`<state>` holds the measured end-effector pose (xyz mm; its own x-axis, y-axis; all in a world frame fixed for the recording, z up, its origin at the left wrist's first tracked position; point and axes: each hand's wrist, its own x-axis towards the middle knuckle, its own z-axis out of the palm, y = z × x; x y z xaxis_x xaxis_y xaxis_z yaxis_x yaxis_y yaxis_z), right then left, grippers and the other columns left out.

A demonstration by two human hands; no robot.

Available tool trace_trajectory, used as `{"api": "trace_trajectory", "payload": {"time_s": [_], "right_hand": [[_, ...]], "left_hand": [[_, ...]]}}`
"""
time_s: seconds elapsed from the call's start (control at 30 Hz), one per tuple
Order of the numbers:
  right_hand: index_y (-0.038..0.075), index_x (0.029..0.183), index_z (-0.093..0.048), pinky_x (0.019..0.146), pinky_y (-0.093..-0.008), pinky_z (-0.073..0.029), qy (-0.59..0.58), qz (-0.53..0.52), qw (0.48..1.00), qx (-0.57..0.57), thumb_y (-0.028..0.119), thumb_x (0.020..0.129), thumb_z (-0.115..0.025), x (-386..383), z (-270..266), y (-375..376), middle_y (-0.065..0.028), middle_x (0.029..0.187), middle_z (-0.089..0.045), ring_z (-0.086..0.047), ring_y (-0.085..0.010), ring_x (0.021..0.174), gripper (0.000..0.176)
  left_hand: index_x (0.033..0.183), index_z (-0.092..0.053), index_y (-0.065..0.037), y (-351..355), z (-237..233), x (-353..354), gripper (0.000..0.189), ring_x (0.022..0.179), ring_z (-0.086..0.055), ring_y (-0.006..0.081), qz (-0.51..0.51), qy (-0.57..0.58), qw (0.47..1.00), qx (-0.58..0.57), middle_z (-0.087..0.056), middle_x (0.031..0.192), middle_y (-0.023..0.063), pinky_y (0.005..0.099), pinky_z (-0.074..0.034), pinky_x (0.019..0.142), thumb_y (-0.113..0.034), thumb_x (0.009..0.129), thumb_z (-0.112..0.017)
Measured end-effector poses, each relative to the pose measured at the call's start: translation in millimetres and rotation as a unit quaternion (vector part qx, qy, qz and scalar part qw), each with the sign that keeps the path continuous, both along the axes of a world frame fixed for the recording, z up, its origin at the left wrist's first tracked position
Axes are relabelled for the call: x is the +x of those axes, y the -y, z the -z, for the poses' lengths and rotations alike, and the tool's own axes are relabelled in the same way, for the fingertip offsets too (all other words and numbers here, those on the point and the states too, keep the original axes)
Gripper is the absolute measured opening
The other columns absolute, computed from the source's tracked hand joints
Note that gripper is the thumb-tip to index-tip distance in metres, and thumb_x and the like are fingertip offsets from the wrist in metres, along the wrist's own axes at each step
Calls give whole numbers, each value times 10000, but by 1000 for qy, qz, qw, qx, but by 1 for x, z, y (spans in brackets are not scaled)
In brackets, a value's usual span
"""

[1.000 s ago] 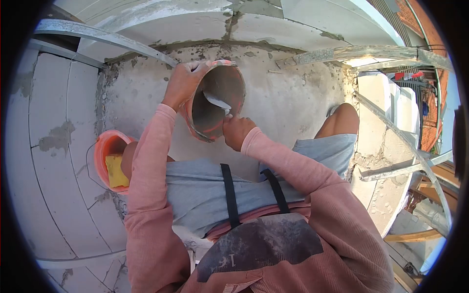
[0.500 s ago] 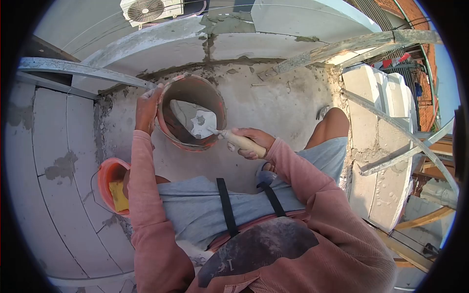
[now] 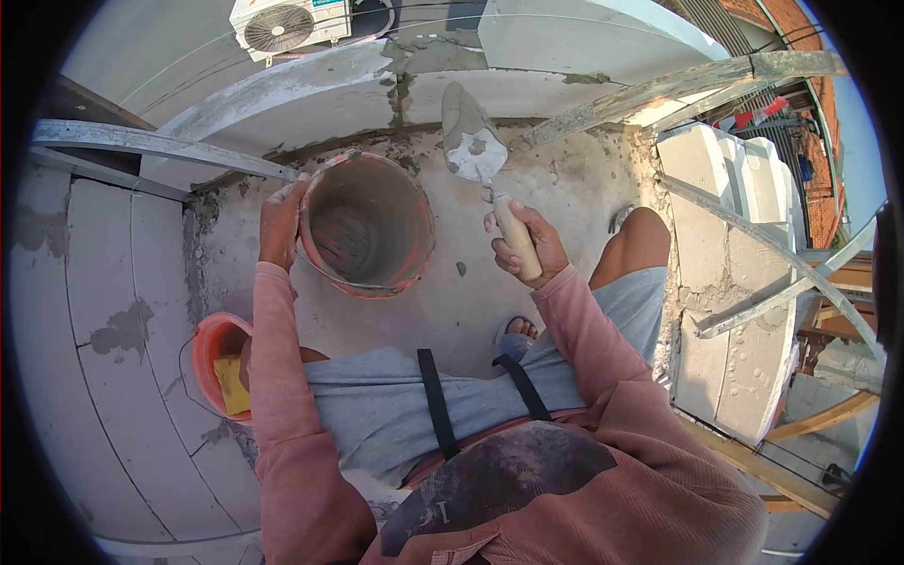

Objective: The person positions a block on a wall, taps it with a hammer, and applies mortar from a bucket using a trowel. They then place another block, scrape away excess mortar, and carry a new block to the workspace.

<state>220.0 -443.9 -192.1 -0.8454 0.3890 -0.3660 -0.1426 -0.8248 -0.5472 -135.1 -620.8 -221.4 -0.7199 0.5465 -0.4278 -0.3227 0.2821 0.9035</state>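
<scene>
My left hand (image 3: pixel 284 223) grips the left rim of a mortar-stained bucket (image 3: pixel 414 240), which stands on the concrete floor. Inside, its walls are smeared grey, with streaks of residue at the bottom. Closed around a pale wooden handle, my right hand (image 3: pixel 529 243) holds a pointed trowel (image 3: pixel 463 127) up, to the right of the bucket. Grey mortar coats the front of the trowel's blade, while the part near the handle shows bright metal.
A smaller red bucket (image 3: pixel 205 363) with a yellow sponge (image 3: pixel 232 384) stands by my left forearm. White block walls (image 3: pixel 108 282) enclose me. Metal beams (image 3: pixel 678 92) slant in from the sides. Beyond the far wall is an air-conditioner unit (image 3: pixel 282 28).
The trowel has come out of the bucket, moving up and right with my right hand. My left hand stays on the rim, and the bucket now sits slightly lower in view.
</scene>
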Motion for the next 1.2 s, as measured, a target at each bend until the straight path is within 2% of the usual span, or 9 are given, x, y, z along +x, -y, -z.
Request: {"api": "trace_trajectory", "payload": {"time_s": [0.17,0.23,0.37,0.43,0.63,0.73,0.83,1.03,1.2], "right_hand": [[44,1360,-541,441,-293,-448,158,21,945,285,365,996,-543,-31,-27,-12,-118,968,-637,-566,-182,505,485],[22,1328,-580,524,-345,-525,272,28,856,438,357,968,-568,-48,-40,-25,-144,977,-663,-650,-249,601,492],[30,1279,-618,803,-482,-559,346,19,577,740,363,923,-605,-75,-46,-73,-197,1084,-674,-692,-382,925,488],[50,1264,-629,915,-527,-531,392,-21,478,786,363,908,-604,-88,-68,-87,-215,1134,-665,-662,-424,1061,474],[141,1279,-663,949,-506,-540,512,-125,344,777,383,928,-559,-131,-108,-105,-165,1272,-647,-667,-383,1103,438],[134,1228,-680,960,-503,-538,519,-156,310,781,353,914,-560,-150,-115,-111,-166,1284,-653,-662,-387,1129,401],[125,1187,-688,970,-493,-538,519,-192,323,768,332,903,-550,-176,-117,-121,-177,1235,-682,-669,-387,1120,378],[115,1196,-682,924,-469,-543,409,-193,412,791,384,890,-592,-197,-104,-135,-208,1086,-716,-685,-404,1031,417],[104,1285,-646,913,-466,-523,346,-113,432,825,411,911,-617,-151,-96,-100,-196,1121,-682,-662,-384,1035,485]], "left_hand": [[1022,-724,-7,-4,-19,13,326,738,-601,86,-2,18,1000,17,-678,866,0,253,-495,672,-327,970,-688],[1089,-715,20,-2,-14,9,367,793,-640,111,6,18,1000,10,-707,939,37,266,-524,726,-326,968,-687],[1105,-712,32,-2,-19,10,379,804,-648,118,3,16,1000,-8,-713,958,45,270,-530,732,-320,969,-683],[1104,-713,31,-3,-16,9,376,803,-647,116,6,19,1000,1,-713,957,45,269,-527,730,-318,968,-682],[1097,-720,30,-4,-11,7,380,801,-643,113,20,17,1000,6,-711,944,46,272,-520,730,-323,962,-685],[1097,-723,33,-6,-12,8,389,801,-642,114,18,9,1000,3,-710,942,49,274,-519,736,-330,960,-686],[1088,-718,11,-7,-10,7,379,798,-647,115,21,5,1000,4,-711,948,41,267,-521,736,-344,958,-687],[1043,-714,-16,-7,-12,6,347,762,-639,105,32,7,999,-1,-701,904,21,265,-514,704,-351,956,-691],[1013,-716,-19,-6,-7,3,329,730,-615,90,30,6,1000,-3,-689,877,9,257,-498,671,-341,955,-691]]}}
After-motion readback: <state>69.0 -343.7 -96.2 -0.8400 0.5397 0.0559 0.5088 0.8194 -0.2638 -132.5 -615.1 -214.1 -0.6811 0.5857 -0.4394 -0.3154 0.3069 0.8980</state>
